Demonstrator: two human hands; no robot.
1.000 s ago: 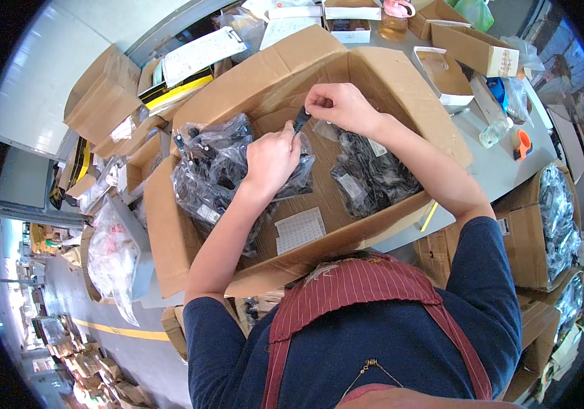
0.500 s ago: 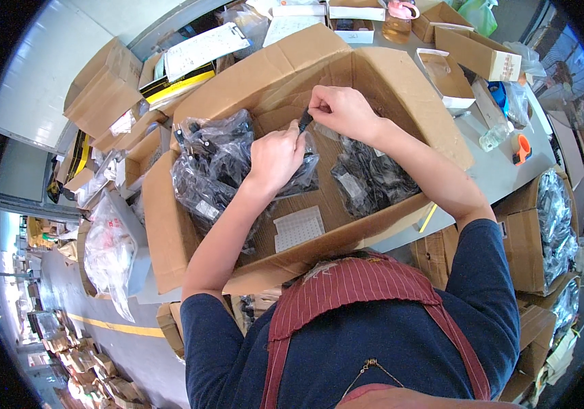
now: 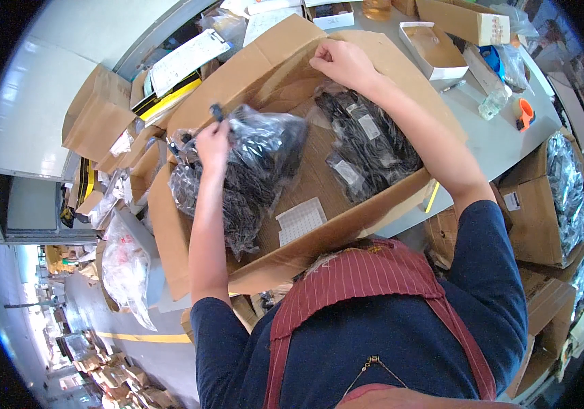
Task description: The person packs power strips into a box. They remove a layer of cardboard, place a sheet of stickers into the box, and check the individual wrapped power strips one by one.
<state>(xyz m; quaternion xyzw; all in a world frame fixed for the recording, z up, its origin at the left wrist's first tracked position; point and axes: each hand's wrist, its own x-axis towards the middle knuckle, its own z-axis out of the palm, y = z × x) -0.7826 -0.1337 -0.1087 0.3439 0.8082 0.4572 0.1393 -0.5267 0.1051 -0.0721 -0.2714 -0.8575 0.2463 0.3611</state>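
I am holding a small black part up in my left hand, above a crinkled clear bag of black pieces that is lying in the open cardboard box. My right hand is gripping the box's far flap.

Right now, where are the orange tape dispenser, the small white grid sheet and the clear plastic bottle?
orange tape dispenser [image 3: 524, 112], head view, its orange body.
small white grid sheet [image 3: 301, 220], head view, its middle.
clear plastic bottle [image 3: 492, 103], head view, its side.
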